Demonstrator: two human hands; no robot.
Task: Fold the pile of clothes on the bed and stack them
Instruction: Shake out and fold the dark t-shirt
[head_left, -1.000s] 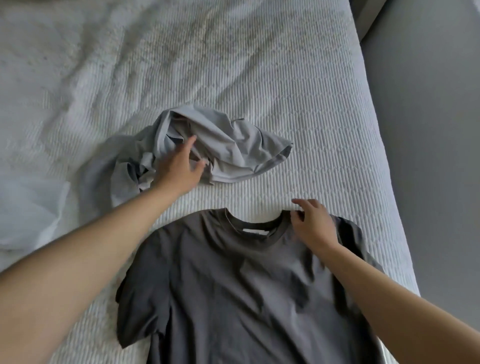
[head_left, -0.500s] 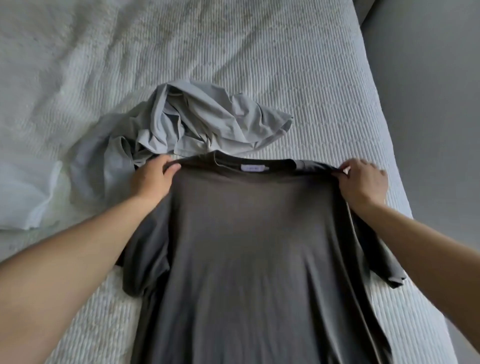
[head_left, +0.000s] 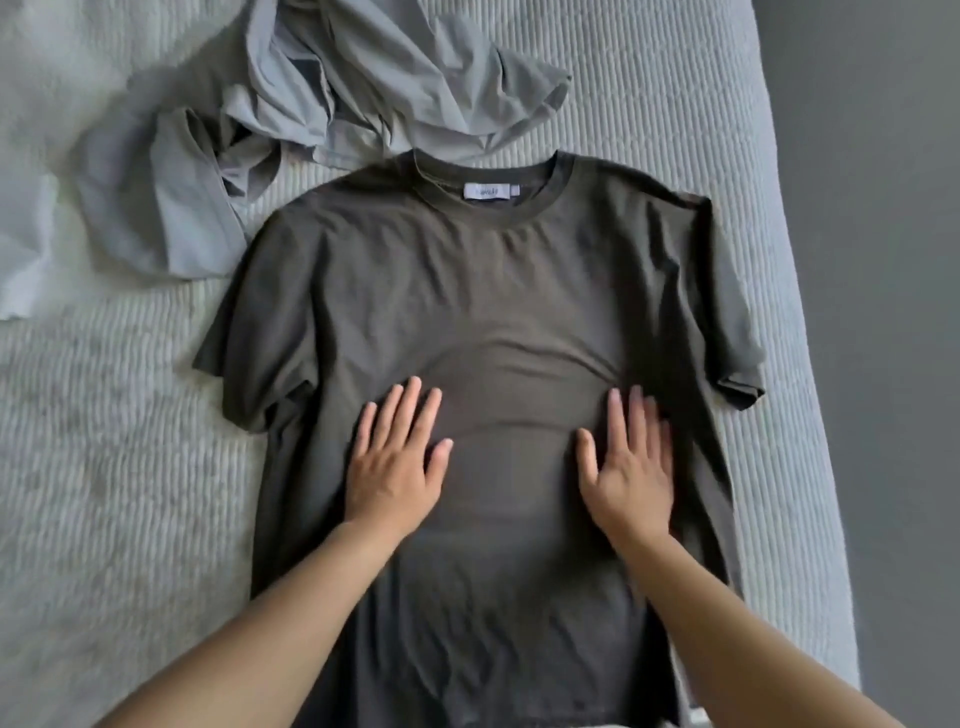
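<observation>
On the bed (head_left: 130, 441), both flat hands press the dark T-shirt (head_left: 483, 291).

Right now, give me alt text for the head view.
Both hands, left hand and right hand, press flat on a dark grey T-shirt spread face-up on a white bed. A crumpled light grey garment lies beyond its collar.

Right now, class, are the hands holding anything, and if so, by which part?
Nothing is held. Both the left hand and right hand lie flat, fingers straight, on the middle of the dark shirt.
</observation>
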